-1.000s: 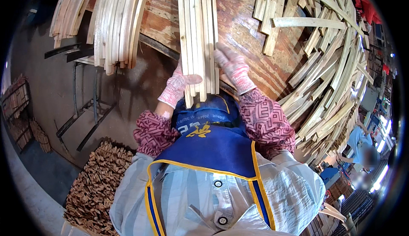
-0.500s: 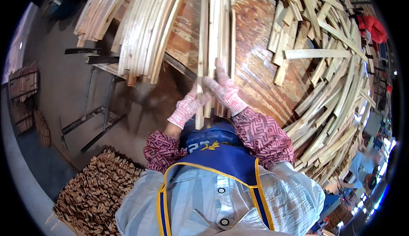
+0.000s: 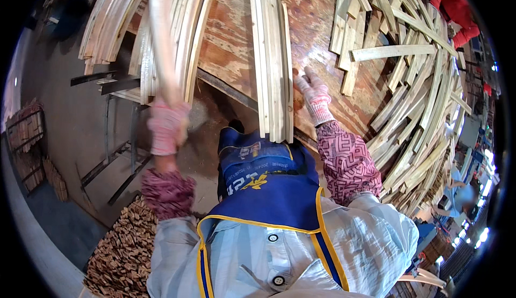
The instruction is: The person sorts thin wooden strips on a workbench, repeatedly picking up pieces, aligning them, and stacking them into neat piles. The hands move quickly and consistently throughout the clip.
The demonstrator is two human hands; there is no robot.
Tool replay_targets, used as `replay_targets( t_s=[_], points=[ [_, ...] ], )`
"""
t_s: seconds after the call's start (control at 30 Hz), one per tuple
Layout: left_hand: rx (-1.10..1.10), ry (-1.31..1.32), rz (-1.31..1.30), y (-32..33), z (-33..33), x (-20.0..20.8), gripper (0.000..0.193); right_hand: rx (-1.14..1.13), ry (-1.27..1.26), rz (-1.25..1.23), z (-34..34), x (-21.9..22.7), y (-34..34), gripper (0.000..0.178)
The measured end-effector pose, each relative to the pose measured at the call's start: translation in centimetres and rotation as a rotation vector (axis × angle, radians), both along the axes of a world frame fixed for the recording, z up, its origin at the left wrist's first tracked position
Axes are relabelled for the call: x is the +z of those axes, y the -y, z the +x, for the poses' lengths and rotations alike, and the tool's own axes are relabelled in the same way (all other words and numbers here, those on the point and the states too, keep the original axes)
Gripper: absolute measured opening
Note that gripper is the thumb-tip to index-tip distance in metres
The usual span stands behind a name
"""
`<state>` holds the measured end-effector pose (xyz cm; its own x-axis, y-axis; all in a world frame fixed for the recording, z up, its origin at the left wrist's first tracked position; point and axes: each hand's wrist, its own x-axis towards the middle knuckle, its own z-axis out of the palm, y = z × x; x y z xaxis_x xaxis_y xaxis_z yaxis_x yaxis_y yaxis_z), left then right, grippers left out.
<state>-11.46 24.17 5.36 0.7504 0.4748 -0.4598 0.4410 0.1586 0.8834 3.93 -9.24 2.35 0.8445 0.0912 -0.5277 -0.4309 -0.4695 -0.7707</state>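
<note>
My left hand (image 3: pixel 168 126), in a pink and white knit glove, is closed round the near end of a long wooden strip (image 3: pixel 162 40). Hand and strip are both blurred by motion, over the neatly laid strips (image 3: pixel 194 45) on the left. In the middle, a small row of wooden strips (image 3: pixel 274 66) lies lengthwise, its near ends jutting over the table edge towards my apron. To the right of that row is my right hand (image 3: pixel 314 98), gloved alike, with fingers stretched out and nothing in them. It hovers over or rests on the plywood tabletop (image 3: pixel 317 40); I cannot tell which.
A large jumbled heap of wooden strips (image 3: pixel 419 104) covers the table's right side. Below on the left are a dark metal stand (image 3: pixel 126 163) and a stack of short wood pieces (image 3: pixel 121 249). A person in red (image 3: pixel 457 10) is at the far right.
My left hand has moved left from the middle row, carrying one strip to the left pile. My right hand has come off the row and shifted right.
</note>
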Motion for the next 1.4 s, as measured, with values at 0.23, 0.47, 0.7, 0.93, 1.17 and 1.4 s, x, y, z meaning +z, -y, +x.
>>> replay_targets(
  t_s=[0.23, 0.47, 0.7, 0.93, 1.17, 1.4],
  points=[
    [-0.364, -0.443, 1.145, -11.8, 4.7, -3.6, 0.057, -0.135, -0.292, 0.382, -0.6, -2.0, 2.7, 0.041],
    [-0.314, -0.191, 1.437, -6.2, 8.3, 1.9, 0.069, 0.048, -0.238, 0.19, 1.3, 1.8, 6.7, 0.042],
    [-0.654, 0.347, 1.533, 4.9, 14.2, 5.9, 0.048, 0.797, 0.836, -0.307, 7.7, 6.9, 4.5, 0.042],
    [-0.428, -0.037, 1.345, -1.6, 10.7, 4.9, 0.026, 0.211, 1.005, -0.311, 8.3, 6.4, -0.5, 0.077],
    [-0.115, -0.615, 1.501, -23.9, 11.1, 0.7, 0.045, 0.509, 0.285, -0.635, -2.3, -0.8, -6.7, 0.106],
    [-0.104, -0.65, 1.356, -33.6, 18.9, -1.7, 0.043, 0.373, 0.477, -0.8, -4.7, -3.5, -8.3, 0.11]
  ],
)
